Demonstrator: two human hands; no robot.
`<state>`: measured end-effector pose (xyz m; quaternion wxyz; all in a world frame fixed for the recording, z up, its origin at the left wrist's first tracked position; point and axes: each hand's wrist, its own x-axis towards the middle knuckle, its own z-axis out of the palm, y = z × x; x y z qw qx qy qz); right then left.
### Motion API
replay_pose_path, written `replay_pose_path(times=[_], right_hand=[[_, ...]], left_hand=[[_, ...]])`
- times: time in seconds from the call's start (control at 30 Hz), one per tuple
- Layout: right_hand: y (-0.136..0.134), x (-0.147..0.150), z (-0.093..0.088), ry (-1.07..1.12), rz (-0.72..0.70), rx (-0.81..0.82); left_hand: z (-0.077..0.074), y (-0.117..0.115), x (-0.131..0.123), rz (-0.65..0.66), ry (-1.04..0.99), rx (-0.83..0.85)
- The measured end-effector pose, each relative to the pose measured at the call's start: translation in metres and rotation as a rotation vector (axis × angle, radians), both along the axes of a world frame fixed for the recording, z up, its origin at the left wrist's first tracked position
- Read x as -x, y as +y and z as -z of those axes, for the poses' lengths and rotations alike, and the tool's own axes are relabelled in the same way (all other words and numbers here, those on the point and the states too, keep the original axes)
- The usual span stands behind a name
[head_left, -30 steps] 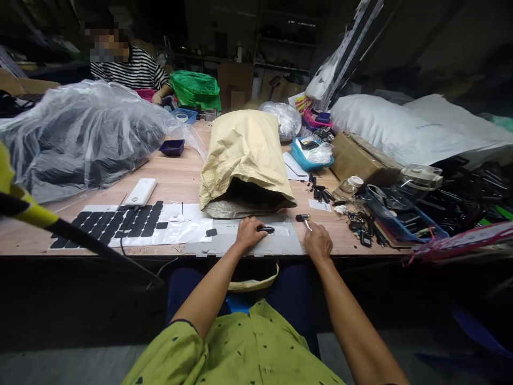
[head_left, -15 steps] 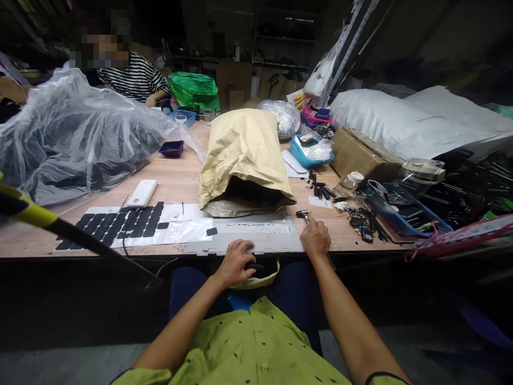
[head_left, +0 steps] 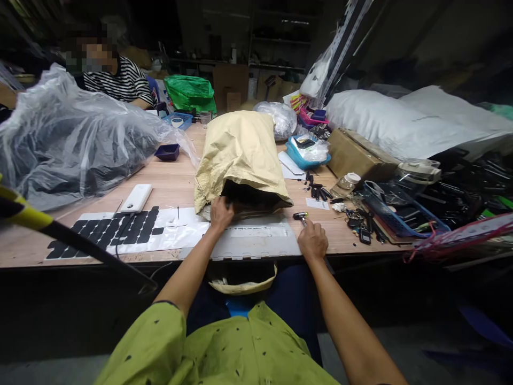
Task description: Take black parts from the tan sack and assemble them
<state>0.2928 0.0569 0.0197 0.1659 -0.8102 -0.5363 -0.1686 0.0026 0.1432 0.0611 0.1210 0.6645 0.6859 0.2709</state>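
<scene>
My left hand (head_left: pixel 221 214) is at the open mouth of a large yellowish sack (head_left: pixel 242 149) that lies on the table. Its fingertips reach the dark opening and are partly hidden, so I cannot tell whether they grip anything. Close to the table's front edge, my right hand (head_left: pixel 312 239) is closed round the handle of a small hammer (head_left: pixel 300 216), whose black and yellow-green head points away from me. Between my hands lies a grey board (head_left: pixel 252 240). Below the edge, over my lap, a second yellowish bag (head_left: pixel 244 287) hangs open.
Black stickers on a white sheet (head_left: pixel 170 235) and a white power bank (head_left: pixel 137 198) are at left, near a plastic-covered heap (head_left: pixel 76 144). At right are black parts (head_left: pixel 318 191), a jar (head_left: pixel 347 184), a cardboard box (head_left: pixel 356 155) and a blue basket (head_left: pixel 401 214). A person in stripes (head_left: pixel 120 83) sits across.
My left hand has moved forward from above the lap bag to the mouth of the sack. My right hand stays near the same spot with the hammer. The view has shifted slightly.
</scene>
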Motion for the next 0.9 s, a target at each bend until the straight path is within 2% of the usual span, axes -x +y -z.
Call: replay_pose_path(times=[0.07, 0.13, 0.27, 0.37, 0.43, 0.57, 0.67, 0.77, 0.9], right_hand=[[0.0, 0.0, 0.0, 0.0, -0.004, 0.004], [0.0, 0.0, 0.0, -0.002, -0.006, 0.008], [0.001, 0.0, 0.0, -0.016, -0.005, 0.015], [0.001, 0.0, 0.001, -0.022, -0.004, 0.011], [0.001, 0.0, 0.002, -0.022, -0.001, 0.01], [0.001, -0.001, 0.002, -0.024, 0.011, 0.019], [0.001, -0.001, 0.002, -0.027, 0.01, 0.021], [0.001, 0.0, 0.003, -0.02, 0.005, 0.021], [0.002, -0.003, 0.002, 0.032, -0.018, -0.003]], left_hand=[[-0.006, 0.024, 0.002, -0.086, 0.06, 0.062], [-0.009, 0.039, 0.003, -0.124, 0.086, 0.123], [-0.008, 0.047, 0.009, -0.152, 0.081, 0.2], [-0.003, 0.035, 0.014, -0.139, 0.043, 0.161], [0.004, 0.019, 0.013, -0.069, -0.027, 0.104], [0.021, -0.022, -0.008, 0.251, -0.145, 0.015], [0.029, -0.045, -0.031, 0.44, -0.132, -0.024], [0.034, -0.054, -0.046, 0.486, -0.081, -0.03], [0.037, -0.052, -0.049, 0.5, -0.04, -0.053]])
